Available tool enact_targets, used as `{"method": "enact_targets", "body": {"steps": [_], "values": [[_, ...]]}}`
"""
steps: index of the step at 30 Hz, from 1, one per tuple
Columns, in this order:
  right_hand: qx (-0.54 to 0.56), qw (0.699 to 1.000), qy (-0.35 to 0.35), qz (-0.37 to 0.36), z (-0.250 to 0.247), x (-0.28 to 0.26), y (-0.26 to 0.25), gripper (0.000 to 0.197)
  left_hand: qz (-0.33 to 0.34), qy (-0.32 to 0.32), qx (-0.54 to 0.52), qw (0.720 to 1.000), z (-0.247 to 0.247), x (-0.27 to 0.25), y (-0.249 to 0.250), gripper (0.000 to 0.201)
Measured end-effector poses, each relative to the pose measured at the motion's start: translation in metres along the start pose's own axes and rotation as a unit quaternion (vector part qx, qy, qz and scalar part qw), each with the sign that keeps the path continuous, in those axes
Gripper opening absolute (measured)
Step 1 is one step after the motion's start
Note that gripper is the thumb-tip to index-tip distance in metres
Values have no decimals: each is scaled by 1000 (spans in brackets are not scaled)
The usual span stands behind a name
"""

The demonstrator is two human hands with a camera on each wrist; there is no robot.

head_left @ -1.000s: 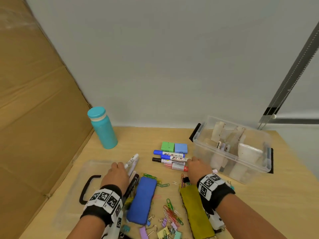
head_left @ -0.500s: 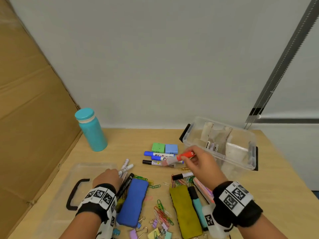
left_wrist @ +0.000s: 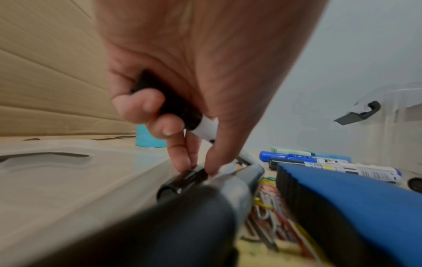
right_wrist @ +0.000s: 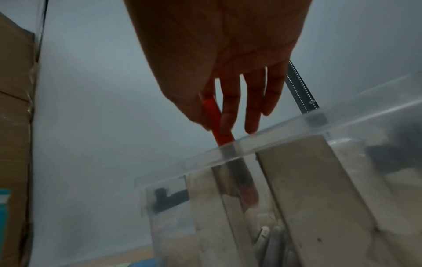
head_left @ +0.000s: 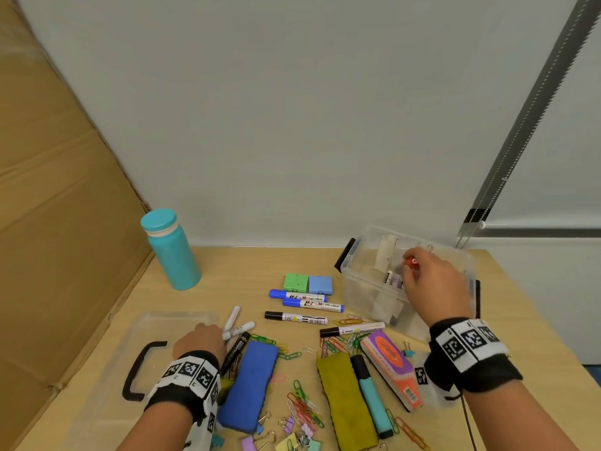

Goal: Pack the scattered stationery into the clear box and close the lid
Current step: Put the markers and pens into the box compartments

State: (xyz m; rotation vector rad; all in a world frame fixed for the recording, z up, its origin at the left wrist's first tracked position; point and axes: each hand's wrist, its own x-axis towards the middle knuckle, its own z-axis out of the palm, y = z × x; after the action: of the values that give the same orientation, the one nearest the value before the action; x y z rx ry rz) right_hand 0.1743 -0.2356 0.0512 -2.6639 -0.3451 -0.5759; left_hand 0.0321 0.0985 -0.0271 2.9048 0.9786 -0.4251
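Observation:
My right hand (head_left: 432,281) is over the clear box (head_left: 359,296) at the back right and pinches a red marker (head_left: 411,261) that stands upright. In the right wrist view the red marker (right_wrist: 217,124) dips past the box rim (right_wrist: 285,139). My left hand (head_left: 201,341) rests by the clear lid (head_left: 97,385). Its curled fingers hold a black-capped white marker (left_wrist: 189,117), while its fingertips pinch a black marker (left_wrist: 182,178) on the table. Blue markers (head_left: 304,297), a blue eraser (head_left: 250,382), a teal highlighter (head_left: 370,395) and paper clips (head_left: 302,408) lie scattered.
A teal bottle (head_left: 172,252) stands at the back left beside a slanted cardboard panel (head_left: 48,222). Green (head_left: 296,283) and blue (head_left: 320,284) small boxes, an olive eraser (head_left: 344,398) and an orange-purple block (head_left: 390,362) lie on the table. The table edge (head_left: 536,320) runs close right of the box.
My right hand lifted the red marker off the table and carried it right and back, into the clear box. My left hand stayed by the lid among the white and black markers.

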Motion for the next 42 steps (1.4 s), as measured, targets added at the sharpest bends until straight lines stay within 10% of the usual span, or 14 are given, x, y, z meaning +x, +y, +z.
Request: {"method": "enact_targets", "body": {"steps": [8,21,30,42], "values": [[-144,965,-212,50,21,19,-3,41,6,-8,22,1000,0,4,0,27],[-64,975,-139,164,22,-21,67,66,76,34,-128,988,-15,-19,9,19],[-32,977,-137,162,22,-23,63,62,299,68,-227,924,-83,-75,151,21],[-55,975,-153,150,13,-24,55,63,264,-29,-153,952,-99,-34,303,28]]}}
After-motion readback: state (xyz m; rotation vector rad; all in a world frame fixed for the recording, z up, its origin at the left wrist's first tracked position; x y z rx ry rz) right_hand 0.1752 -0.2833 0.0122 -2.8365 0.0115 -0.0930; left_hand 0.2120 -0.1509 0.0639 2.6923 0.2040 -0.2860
